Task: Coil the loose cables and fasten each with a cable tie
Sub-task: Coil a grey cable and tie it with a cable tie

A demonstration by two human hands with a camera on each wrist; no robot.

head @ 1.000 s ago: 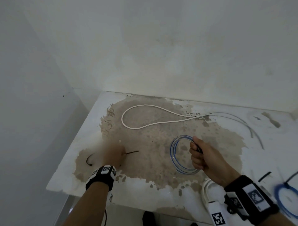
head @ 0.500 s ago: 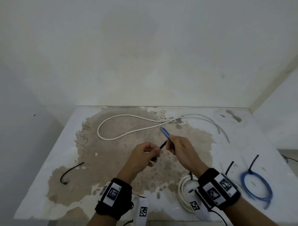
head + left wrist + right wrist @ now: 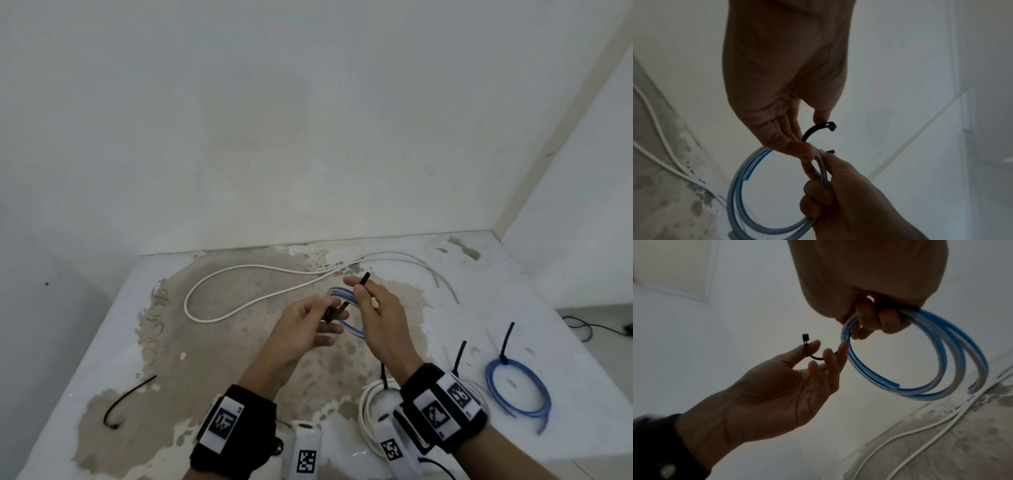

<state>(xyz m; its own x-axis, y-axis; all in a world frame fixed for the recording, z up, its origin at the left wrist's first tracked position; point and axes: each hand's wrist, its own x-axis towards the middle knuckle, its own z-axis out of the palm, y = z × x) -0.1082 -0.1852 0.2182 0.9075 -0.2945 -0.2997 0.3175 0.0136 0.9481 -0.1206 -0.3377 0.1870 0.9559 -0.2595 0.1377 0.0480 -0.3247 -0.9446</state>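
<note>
Currently, step in hand: a thin black plastic cable tie (image 3: 346,301) is being passed round a small coil of blue-and-clear striped cable (image 3: 344,310), both held in the air above the worn, stained white tabletop (image 3: 102,346).
Right hand (image 3: 380,317): its lower fingers are curled round the gathered turns of the coil, while the tail of the tie is pinched between thumb and forefinger.
Left hand (image 3: 301,329): the head end of the tie is pinched at the thumb; the other fingers are loosely spread, their tips touching the coil in the right wrist view.
Tie: not yet closed; the head (image 3: 805,337) and the tail stand apart, as judged from both wrist views.
Risk, coil: the free cable ends (image 3: 896,385) hang loose, so a slackened right-hand grip would probably let the turns spring open.
Risk, tie: the tail could miss the small head slot or enter it reversed, and no lock would then be made.
Risk, strands: one turn could be left outside the loop if the strap is closed too soon.
Edges: two walls close the far side and the right of the tabletop; the near edge lies just below the wrists.
Open room: a long loose white cable (image 3: 239,291) lies beyond the hands, a tied blue coil (image 3: 517,390) and a tied white coil (image 3: 371,411) near right, a spare black tie (image 3: 126,401) near left; the bare patch beneath the hands is judged enough for setting the coil down.
</note>
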